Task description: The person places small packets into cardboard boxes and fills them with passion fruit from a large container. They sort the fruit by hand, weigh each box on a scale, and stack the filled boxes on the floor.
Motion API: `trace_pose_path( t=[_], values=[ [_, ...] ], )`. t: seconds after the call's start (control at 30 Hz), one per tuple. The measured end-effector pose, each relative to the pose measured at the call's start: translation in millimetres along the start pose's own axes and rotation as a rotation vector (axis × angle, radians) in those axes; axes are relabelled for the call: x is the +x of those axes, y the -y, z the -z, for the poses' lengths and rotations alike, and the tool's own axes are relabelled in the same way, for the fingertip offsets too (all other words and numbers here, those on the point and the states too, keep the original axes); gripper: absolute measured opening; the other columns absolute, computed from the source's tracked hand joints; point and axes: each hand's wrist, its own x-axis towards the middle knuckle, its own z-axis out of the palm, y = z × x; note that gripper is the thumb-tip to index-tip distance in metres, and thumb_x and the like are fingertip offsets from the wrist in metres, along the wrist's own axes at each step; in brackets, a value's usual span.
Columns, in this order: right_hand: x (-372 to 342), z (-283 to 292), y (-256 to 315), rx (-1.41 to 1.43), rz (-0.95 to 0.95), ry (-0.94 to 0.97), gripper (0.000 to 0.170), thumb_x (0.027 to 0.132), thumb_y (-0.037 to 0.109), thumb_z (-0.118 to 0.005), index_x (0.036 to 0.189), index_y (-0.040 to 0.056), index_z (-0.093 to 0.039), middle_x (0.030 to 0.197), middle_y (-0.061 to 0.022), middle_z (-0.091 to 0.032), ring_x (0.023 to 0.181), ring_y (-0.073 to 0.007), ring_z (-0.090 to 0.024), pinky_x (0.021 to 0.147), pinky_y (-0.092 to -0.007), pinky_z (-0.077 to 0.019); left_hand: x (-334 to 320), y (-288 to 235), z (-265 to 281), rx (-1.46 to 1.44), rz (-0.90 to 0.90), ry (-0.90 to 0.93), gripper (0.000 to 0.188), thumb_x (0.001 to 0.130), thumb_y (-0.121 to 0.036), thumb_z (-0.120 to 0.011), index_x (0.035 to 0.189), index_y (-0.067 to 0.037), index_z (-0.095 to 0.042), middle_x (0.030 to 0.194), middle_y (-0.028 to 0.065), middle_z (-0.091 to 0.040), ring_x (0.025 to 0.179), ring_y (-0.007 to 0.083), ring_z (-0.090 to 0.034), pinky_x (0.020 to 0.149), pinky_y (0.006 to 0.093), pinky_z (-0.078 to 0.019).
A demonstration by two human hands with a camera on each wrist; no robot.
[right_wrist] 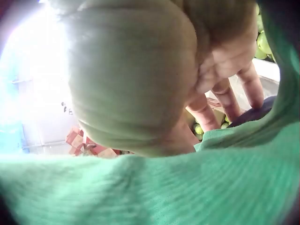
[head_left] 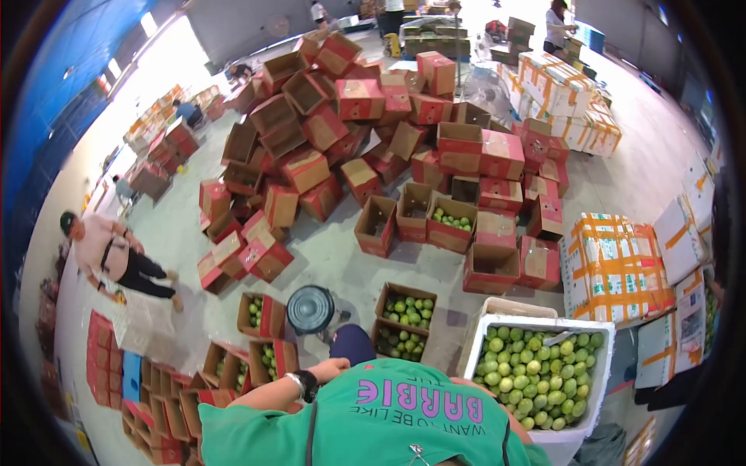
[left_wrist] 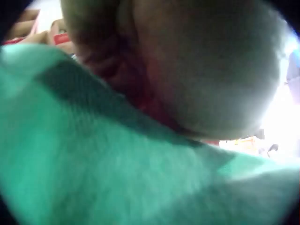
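In the head view my left hand [head_left: 330,370] lies at the front of my green T-shirt [head_left: 365,412], beside a dark navy rounded shape [head_left: 351,345]. A watch is on that wrist. The left wrist view has the dark, blurred hand [left_wrist: 187,61] close against green cloth; its fingertips are hidden, and I cannot tell whether they hold the cloth. My right hand [right_wrist: 220,70] is mostly hidden behind the shirt in the head view. From its wrist camera, its fingers [right_wrist: 227,101] extend down, fairly straight and spread, near the shirt's edge and over navy cloth [right_wrist: 255,111].
A white foam box [head_left: 604,380] full of limes stands at my right. Ahead are cartons of limes [head_left: 406,312] and a round dark stool [head_left: 310,309]. Heaped red-and-brown cartons [head_left: 326,128] lie beyond. Taped foam boxes [head_left: 618,268] stand right; a person [head_left: 113,252] is at left.
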Motion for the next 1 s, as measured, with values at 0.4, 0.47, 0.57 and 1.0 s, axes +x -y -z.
trace_pose_path(
  t=[0.4, 0.47, 0.57, 1.0],
  values=[
    [136.4, -84.9, 37.2, 0.102, -0.069, -0.565, 0.04, 0.083, 0.025, -0.063, 0.115, 0.0026, -0.053, 0.104, -0.0089, -0.058, 0.098, -0.0172, -0.054, 0.085, -0.031, -0.0435, 175.8, 0.6, 234.6, 0.159, 0.073, 0.665, 0.039, 0.085, -0.028, -0.053, 0.111, 0.0, -0.056, 0.109, 0.0107, -0.06, 0.104, 0.0188, -0.052, 0.089, 0.0307, -0.0397],
    [154.4, -111.2, 41.4, 0.13, -0.092, -0.617, 0.038, 0.084, 0.024, -0.062, 0.114, 0.003, -0.053, 0.103, -0.0084, -0.058, 0.096, -0.0169, -0.054, 0.084, -0.0307, -0.0436, 185.3, -26.5, 255.7, 0.131, 0.266, 0.794, 0.038, 0.087, -0.03, -0.051, 0.11, 0.0, -0.056, 0.106, 0.0105, -0.06, 0.101, 0.0168, -0.052, 0.087, 0.031, -0.0403],
    [171.6, -147.2, 35.9, 0.165, -0.098, -0.647, 0.035, 0.084, 0.024, -0.061, 0.112, 0.0037, -0.054, 0.1, -0.0075, -0.058, 0.094, -0.0165, -0.055, 0.082, -0.0303, -0.0437, 207.6, -42.0, 263.9, 0.369, 0.289, 0.954, 0.037, 0.088, -0.034, -0.05, 0.108, -0.003, -0.057, 0.098, 0.0065, -0.06, 0.092, 0.0167, -0.053, 0.081, 0.0317, -0.041],
    [214.5, -129.5, -77.9, -0.052, 0.197, -1.291, 0.029, 0.081, 0.019, -0.059, 0.104, 0.0027, -0.051, 0.088, -0.0145, -0.057, 0.081, -0.0306, -0.057, 0.072, -0.0388, -0.0466, 385.1, -132.6, 140.1, 1.111, -0.506, 0.834, 0.028, 0.073, -0.026, -0.064, 0.095, -0.009, -0.058, 0.087, 0.0152, -0.061, 0.084, 0.0337, -0.06, 0.072, 0.0403, -0.0481]
  ],
)
